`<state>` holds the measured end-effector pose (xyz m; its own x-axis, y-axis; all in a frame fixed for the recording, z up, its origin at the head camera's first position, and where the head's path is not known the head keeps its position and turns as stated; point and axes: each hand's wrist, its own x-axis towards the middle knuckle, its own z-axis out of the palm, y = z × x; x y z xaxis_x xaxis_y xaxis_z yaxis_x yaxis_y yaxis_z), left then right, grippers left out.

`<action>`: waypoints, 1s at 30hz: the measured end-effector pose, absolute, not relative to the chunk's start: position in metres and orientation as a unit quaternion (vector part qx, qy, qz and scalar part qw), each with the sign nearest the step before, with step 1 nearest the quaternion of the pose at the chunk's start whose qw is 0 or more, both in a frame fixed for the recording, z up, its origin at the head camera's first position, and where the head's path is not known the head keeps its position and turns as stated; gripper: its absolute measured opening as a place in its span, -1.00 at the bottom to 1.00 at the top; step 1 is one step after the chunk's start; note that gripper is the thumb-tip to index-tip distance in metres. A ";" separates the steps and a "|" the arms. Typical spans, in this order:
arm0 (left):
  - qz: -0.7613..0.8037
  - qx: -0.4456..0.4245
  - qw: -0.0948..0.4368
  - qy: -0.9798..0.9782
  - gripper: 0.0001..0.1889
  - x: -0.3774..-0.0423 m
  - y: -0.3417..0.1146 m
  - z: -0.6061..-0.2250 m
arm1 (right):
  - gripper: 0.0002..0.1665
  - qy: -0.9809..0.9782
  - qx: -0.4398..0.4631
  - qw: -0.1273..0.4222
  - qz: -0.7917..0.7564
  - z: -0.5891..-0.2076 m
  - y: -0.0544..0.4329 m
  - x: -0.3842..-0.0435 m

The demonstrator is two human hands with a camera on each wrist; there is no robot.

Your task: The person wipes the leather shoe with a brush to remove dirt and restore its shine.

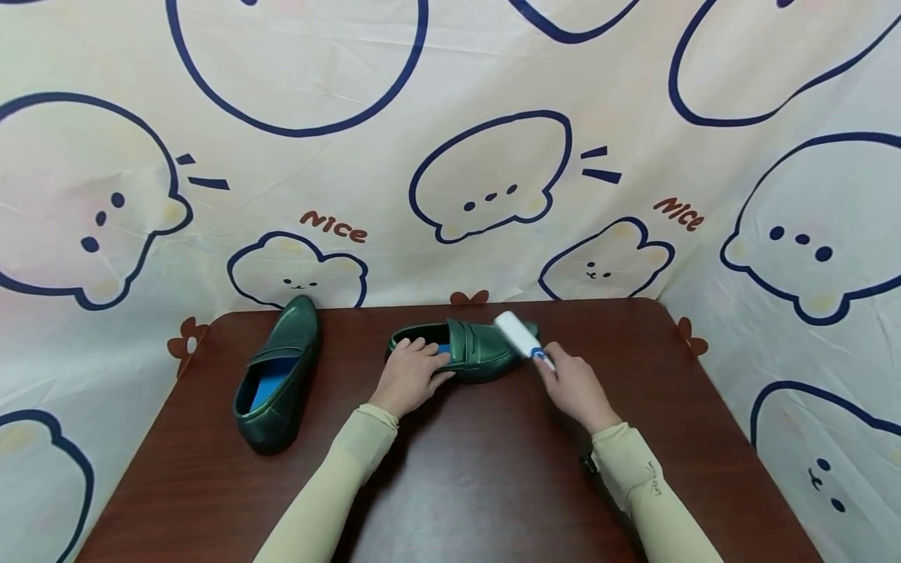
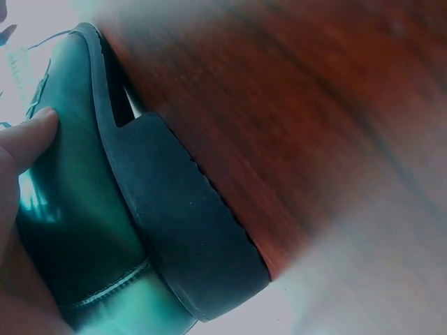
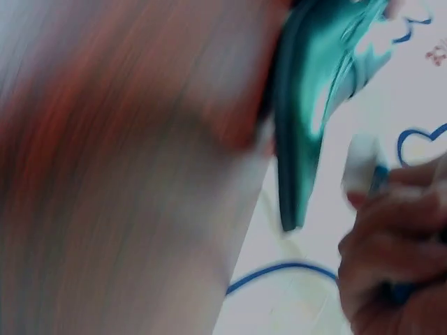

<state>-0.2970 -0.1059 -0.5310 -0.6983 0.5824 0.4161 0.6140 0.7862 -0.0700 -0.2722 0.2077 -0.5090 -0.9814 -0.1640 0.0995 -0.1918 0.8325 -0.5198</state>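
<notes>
A dark green loafer (image 1: 486, 352) lies sideways on the table, its toe to the right. My left hand (image 1: 411, 375) grips it at the heel end, fingers over the opening and thumb along the near side. In the left wrist view the thumb (image 2: 31, 139) presses the green upper above the black heel (image 2: 188, 216). My right hand (image 1: 577, 387) holds a white cylindrical tool (image 1: 517, 335) with blue near the fingers; its exact kind is unclear. The tool's white end overlaps the loafer's toe in the head view. Curled fingers (image 3: 391, 244) show blurred in the right wrist view.
A second green loafer (image 1: 278, 383) with a blue insole stands at the left of the brown wooden table (image 1: 479, 485), toe pointing away. Behind and beside the table hangs a pale cloth (image 1: 394, 180) printed with cartoon heads.
</notes>
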 end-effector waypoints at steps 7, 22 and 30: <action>-0.046 -0.328 0.208 -0.920 -0.78 -0.297 -0.108 -0.531 | -0.84 -0.941 0.137 -0.042 0.307 -0.514 0.188 -0.267; -0.035 -0.331 0.210 -0.919 -0.78 -0.296 -0.102 -0.534 | -0.63 -0.977 0.005 0.064 0.202 -0.517 0.229 -0.273; -0.033 -0.322 0.203 -0.924 -0.77 -0.298 -0.105 -0.530 | -0.71 -0.952 0.055 0.030 0.299 -0.515 0.225 -0.271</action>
<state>-0.2975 -0.1049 -0.5304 -0.7106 0.5812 0.3965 0.6084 0.7907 -0.0688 -0.2711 0.2248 -0.5147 -0.9923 -0.0862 0.0893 -0.1218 0.8156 -0.5656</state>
